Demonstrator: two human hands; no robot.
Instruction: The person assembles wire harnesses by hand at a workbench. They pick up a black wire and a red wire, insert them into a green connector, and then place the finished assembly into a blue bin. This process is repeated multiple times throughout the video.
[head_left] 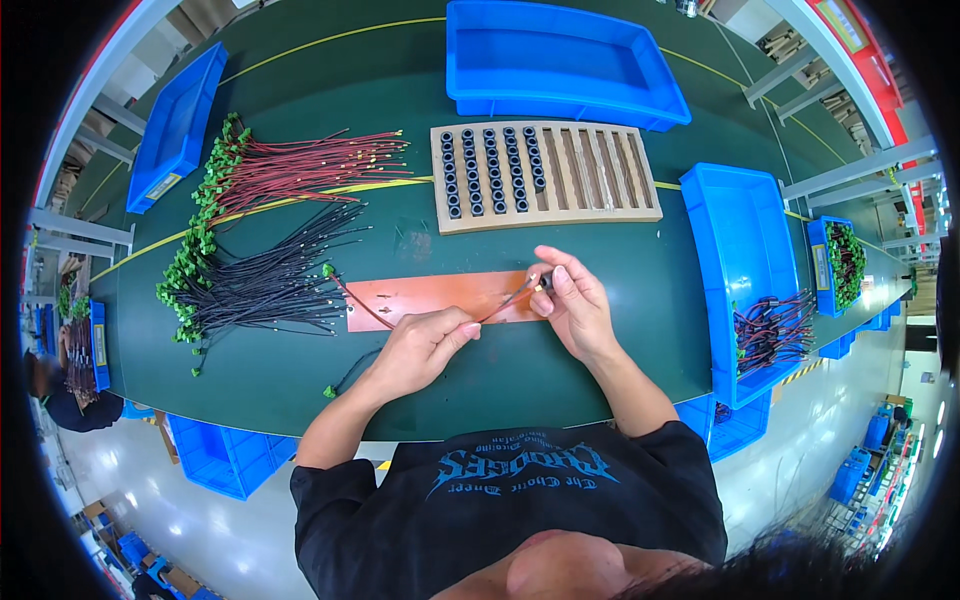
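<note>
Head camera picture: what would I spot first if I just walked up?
Probably the two hands in the middle: the left hand pinches a thin wire and the right hand holds its far end, above an orange mat. Left of them fan out red wires and black wires; behind sits a wooden rack of black rings.

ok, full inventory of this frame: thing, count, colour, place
table: one, dark green, centre
red wires: one bundle, green connectors, far left
black wires: one bundle, green connectors, left
wooden rack: one, tan, far centre
black rings: five partly filled rows, in rack's left slots
large bin: one, blue, behind rack
right bin: one, blue, holds finished wires
orange mat: one, under the hands
held wires: one red, one black, between the hands
small black part: one, at right fingertips
left hand: pinches the wires
right hand: holds the part
</note>
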